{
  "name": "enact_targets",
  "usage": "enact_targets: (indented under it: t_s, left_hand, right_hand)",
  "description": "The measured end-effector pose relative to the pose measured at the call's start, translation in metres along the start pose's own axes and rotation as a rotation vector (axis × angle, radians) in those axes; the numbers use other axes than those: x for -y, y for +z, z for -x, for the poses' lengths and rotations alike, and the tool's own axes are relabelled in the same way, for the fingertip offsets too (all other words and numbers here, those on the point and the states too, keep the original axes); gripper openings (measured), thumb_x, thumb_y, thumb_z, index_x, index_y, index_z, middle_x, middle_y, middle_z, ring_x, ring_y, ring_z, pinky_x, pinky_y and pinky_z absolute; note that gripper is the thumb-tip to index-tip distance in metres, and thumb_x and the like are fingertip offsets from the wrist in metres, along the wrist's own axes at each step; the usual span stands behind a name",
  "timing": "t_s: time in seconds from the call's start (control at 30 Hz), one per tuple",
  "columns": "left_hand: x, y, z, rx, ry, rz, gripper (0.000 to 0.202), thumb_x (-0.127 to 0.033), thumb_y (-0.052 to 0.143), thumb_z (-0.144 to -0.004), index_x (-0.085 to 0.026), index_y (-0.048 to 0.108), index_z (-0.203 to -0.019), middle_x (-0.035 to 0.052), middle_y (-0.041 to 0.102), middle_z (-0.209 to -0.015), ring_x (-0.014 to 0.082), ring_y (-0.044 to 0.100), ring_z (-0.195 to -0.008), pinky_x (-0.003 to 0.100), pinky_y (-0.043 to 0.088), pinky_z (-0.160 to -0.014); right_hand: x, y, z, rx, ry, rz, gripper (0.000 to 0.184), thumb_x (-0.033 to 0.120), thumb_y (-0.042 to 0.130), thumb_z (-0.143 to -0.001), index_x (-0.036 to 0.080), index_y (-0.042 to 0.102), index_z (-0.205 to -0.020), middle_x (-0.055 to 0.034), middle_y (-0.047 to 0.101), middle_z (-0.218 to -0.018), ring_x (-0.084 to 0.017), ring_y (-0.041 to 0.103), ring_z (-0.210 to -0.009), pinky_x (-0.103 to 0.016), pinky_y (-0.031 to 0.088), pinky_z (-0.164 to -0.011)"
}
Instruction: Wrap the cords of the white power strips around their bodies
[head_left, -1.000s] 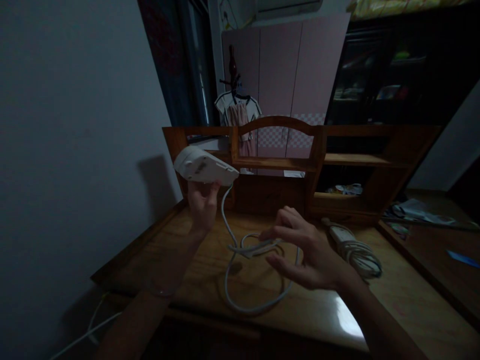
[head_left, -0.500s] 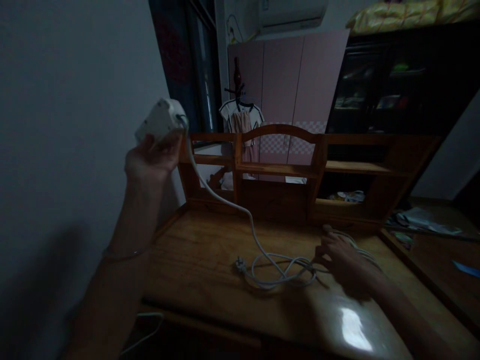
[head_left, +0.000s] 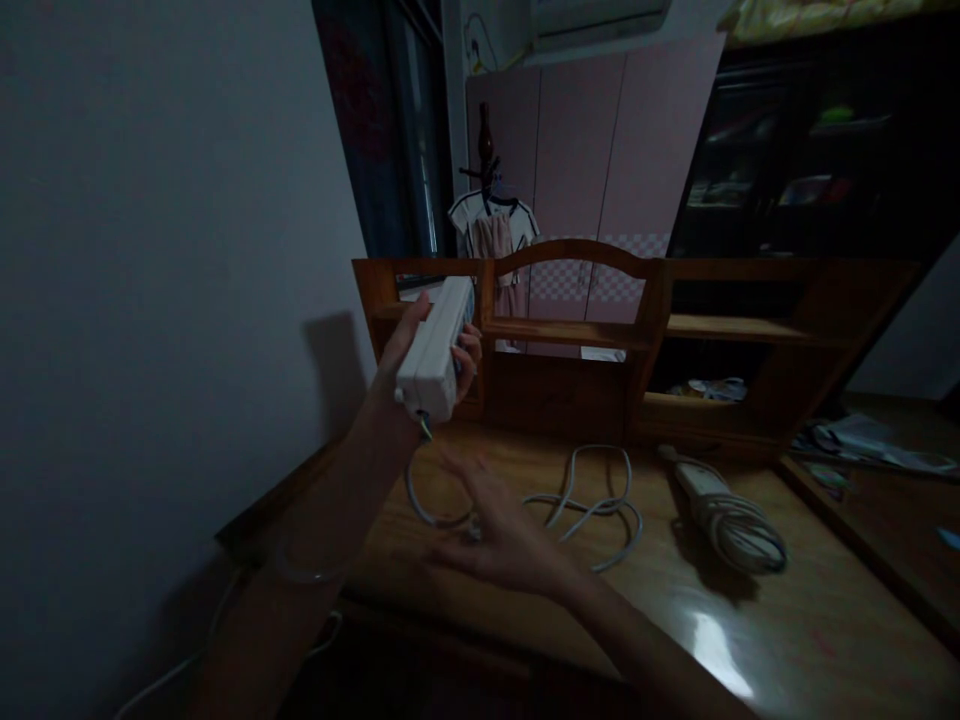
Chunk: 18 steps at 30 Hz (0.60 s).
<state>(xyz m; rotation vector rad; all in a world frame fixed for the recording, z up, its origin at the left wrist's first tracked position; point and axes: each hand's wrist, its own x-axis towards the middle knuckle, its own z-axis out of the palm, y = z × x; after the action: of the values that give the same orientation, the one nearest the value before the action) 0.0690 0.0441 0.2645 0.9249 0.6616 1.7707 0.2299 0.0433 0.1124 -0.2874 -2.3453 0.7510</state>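
My left hand (head_left: pixel 427 350) is wrapped around a white power strip (head_left: pixel 437 345), raised above the wooden desk. Thin coloured wires show where its grey-white cord (head_left: pixel 412 490) enters the near end. The cord hangs to the desk, and its loose loops (head_left: pixel 577 515) lie there. My right hand (head_left: pixel 495 530) is beside the hanging cord, below the strip, with thumb and fingers spread and slightly blurred. A pale plug (head_left: pixel 474 527) shows partly between those fingers, not visibly gripped. Farther right lies a second power strip (head_left: pixel 701 480) with its cord coiled around it.
The wooden desk (head_left: pixel 832 600) has a shelf unit (head_left: pixel 559 400) along its back. A wall (head_left: pixel 187 250) stands close on the left. Papers and plastic (head_left: pixel 862 440) lie on the surface at right. Another white cable (head_left: pixel 161 680) hangs below the desk's left front.
My left hand has turned the power strip and brought it right and lower. My right hand has left the coiled power strip and moved left to the hanging cord, fingers spread.
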Motion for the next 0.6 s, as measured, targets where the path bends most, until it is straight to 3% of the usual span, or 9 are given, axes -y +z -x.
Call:
enact_targets:
  t_s: [0.07,0.17,0.23,0.3,0.37,0.43,0.5,0.6]
  left_hand:
    - [-0.003,0.011,0.002,0.062,-0.163,0.089,0.027,-0.036,0.056,-0.090,-0.018,0.057,-0.110,0.0067,0.061,-0.090,0.0117,0.062,-0.073,0.015,0.053,-0.053]
    - [-0.014,0.009,0.008,0.180,-0.304,0.110,0.031,-0.037,0.053,-0.088,-0.015,0.056,-0.109,0.0066,0.058,-0.085,0.0093,0.055,-0.060,0.014,0.046,-0.041]
    - [-0.019,-0.006,0.013,0.230,-0.318,-0.022,0.037,-0.041,0.052,-0.083,-0.014,0.057,-0.108,0.0077,0.058,-0.082,0.0109,0.052,-0.054,0.018,0.043,-0.036]
    - [-0.017,-0.026,0.020,0.207,-0.296,-0.225,0.043,-0.045,0.055,-0.081,-0.014,0.058,-0.111,0.0086,0.059,-0.084,0.0128,0.053,-0.052,0.022,0.045,-0.037]
    - [-0.008,-0.044,0.025,0.169,-0.317,-0.430,0.049,-0.046,0.059,-0.080,-0.017,0.055,-0.119,0.0071,0.060,-0.087,0.0138,0.055,-0.054,0.026,0.049,-0.043]
    - [0.007,-0.053,0.030,0.207,-0.379,-0.644,0.052,-0.043,0.065,-0.080,-0.019,0.054,-0.125,0.0052,0.062,-0.090,0.0139,0.058,-0.060,0.026,0.050,-0.052]
    - [0.023,-0.053,0.035,0.335,-0.442,-0.820,0.050,-0.041,0.066,-0.081,-0.020,0.057,-0.125,0.0050,0.065,-0.095,0.0142,0.059,-0.070,0.023,0.048,-0.059]
    - [0.047,-0.046,0.047,0.475,-0.557,-0.812,0.040,-0.041,0.062,-0.084,-0.018,0.064,-0.117,0.0062,0.069,-0.094,0.0150,0.059,-0.074,0.022,0.046,-0.061]
  right_hand:
    - [-0.003,0.021,-0.003,0.104,-0.040,-0.048,0.088,0.035,0.073,-0.081,0.026,0.023,-0.152,-0.0081,0.059,-0.130,-0.026,0.053,-0.124,-0.050,0.022,-0.116]
    - [-0.019,0.022,0.009,0.154,0.010,-0.061,0.052,0.008,0.057,-0.084,0.028,0.052,-0.132,-0.0022,0.069,-0.104,-0.020,0.065,-0.099,-0.037,0.045,-0.097]
    - [-0.028,0.000,0.022,0.064,0.063,-0.079,0.039,0.003,0.051,-0.085,0.025,0.061,-0.115,-0.0020,0.069,-0.098,-0.018,0.065,-0.090,-0.026,0.048,-0.077]
    - [-0.030,-0.035,0.032,-0.060,0.088,-0.067,0.018,0.010,0.056,-0.087,0.022,0.065,-0.097,-0.0001,0.067,-0.086,-0.015,0.062,-0.078,-0.023,0.044,-0.066]
    - [-0.028,-0.072,0.036,-0.162,0.087,0.001,0.008,0.017,0.060,-0.088,0.021,0.066,-0.093,0.0000,0.064,-0.080,-0.013,0.056,-0.067,-0.023,0.039,-0.060]
    - [-0.020,-0.102,0.033,-0.181,0.045,0.016,0.007,0.019,0.061,-0.088,0.019,0.065,-0.094,-0.0018,0.063,-0.086,-0.014,0.055,-0.072,-0.024,0.040,-0.063]
    - [-0.010,-0.122,0.026,-0.167,-0.007,0.008,0.010,0.016,0.060,-0.088,0.019,0.065,-0.097,-0.0023,0.061,-0.088,-0.015,0.055,-0.077,-0.025,0.042,-0.067]
    - [0.004,-0.140,0.011,-0.077,-0.040,-0.020,0.015,0.016,0.061,-0.087,0.019,0.065,-0.101,-0.0031,0.059,-0.093,-0.016,0.056,-0.084,-0.027,0.043,-0.075]
